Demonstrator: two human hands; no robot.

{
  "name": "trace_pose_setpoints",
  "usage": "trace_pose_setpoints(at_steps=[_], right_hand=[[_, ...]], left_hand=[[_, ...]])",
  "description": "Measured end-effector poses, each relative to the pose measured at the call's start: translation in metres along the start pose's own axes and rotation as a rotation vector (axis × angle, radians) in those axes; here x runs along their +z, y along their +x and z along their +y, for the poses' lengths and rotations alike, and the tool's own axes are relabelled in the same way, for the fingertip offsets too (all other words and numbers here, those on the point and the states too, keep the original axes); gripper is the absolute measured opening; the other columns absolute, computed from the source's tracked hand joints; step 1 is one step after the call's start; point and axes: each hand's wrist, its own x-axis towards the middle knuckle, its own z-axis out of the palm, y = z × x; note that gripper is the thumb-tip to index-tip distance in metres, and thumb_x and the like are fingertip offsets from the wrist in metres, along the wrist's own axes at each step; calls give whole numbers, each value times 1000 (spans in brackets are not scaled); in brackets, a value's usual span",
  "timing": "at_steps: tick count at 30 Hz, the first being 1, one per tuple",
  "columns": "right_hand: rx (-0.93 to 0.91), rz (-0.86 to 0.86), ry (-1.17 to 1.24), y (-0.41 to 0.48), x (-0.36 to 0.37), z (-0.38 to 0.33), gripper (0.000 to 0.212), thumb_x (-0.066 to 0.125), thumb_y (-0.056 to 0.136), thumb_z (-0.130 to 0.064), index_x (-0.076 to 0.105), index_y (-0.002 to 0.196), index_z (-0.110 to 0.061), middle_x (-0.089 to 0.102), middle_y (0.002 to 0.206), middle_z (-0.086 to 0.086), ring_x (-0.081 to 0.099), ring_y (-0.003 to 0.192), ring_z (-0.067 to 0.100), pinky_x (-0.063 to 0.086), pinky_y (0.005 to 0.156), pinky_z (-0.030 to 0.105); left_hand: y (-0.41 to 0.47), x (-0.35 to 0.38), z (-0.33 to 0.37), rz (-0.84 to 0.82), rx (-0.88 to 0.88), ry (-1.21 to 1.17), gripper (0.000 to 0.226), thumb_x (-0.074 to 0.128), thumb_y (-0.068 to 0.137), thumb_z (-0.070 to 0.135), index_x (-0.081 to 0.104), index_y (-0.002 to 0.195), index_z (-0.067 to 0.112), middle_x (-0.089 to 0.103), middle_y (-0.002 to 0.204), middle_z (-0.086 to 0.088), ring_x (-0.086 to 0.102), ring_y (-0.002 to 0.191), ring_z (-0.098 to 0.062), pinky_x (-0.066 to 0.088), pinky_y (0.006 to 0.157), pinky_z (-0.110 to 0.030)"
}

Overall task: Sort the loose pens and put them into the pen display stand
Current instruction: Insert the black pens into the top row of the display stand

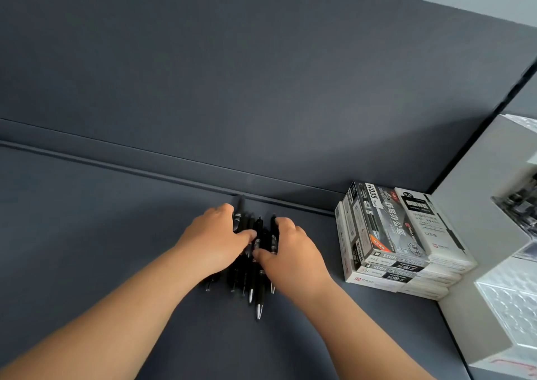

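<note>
Both hands are down on the dark tabletop (116,234), and the loose pens (251,281) are caught between them in one black bundle, lying flat to the left of the stack of pen boxes (389,234), a clear gap away from it. The left hand (215,240) sits on the side of the bundle far from the boxes, fingers curled over the pens' upper ends and thumb reaching across the barrels. The right hand (290,260) closes in from the box side, fingers hooked over the top of the bundle and thumb pressed in to meet the other thumb, so both hands are gripping the pens. The silver tips poke out below the hands, pointing back toward the person, one pen sticking out further than the rest. One pen also juts out at the far end, beside the left fingers, reaching the raised ridge (174,170) that runs along the back of the tabletop and ends behind the boxes. Those boxes lie flat, piled several high, printed faces up. Right of them stands a pale grey unit (476,205) with clear plastic parts; whether that is the display stand, I cannot tell.
</note>
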Motion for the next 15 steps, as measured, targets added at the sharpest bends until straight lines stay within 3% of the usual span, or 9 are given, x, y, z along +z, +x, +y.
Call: trace_pose_setpoints(at_steps=[2,5,7,11,15], right_hand=[[14,2,30,3,1,0,67,65,84,-38,33,138,-16,49,128,6,54,112,25,44,87,30],[13,8,100,8,-3,1,57,70,79,-31,40,124,-14,57,102,-1,56,93,20,47,76,29],[15,-17,184,11,-5,3,55,70,80,-24,40,125,-11,62,88,-1,59,86,19,47,74,28],[67,-127,453,16,-4,8,69,70,80,-11,35,139,-7,70,94,4,63,81,15,51,77,26],[132,-232,733,21,-4,15,56,64,81,6,43,132,-6,67,90,3,64,76,11,56,72,23]], left_hand=[[3,4,6,-20,0,-22,53,61,83,50,44,120,17,48,127,-3,50,111,-25,44,86,-35],[4,3,11,-62,-30,-34,56,67,79,47,43,118,15,49,120,-3,52,103,-23,42,77,-31],[4,1,14,-95,-47,-76,49,70,77,45,41,104,17,52,107,-1,54,94,-20,43,71,-30],[7,0,15,-141,-88,-170,50,73,74,45,40,93,13,54,94,3,55,86,-18,48,78,-34],[11,4,14,-199,-132,-382,42,77,69,38,58,94,10,65,88,-8,58,72,-20,44,64,-30]])
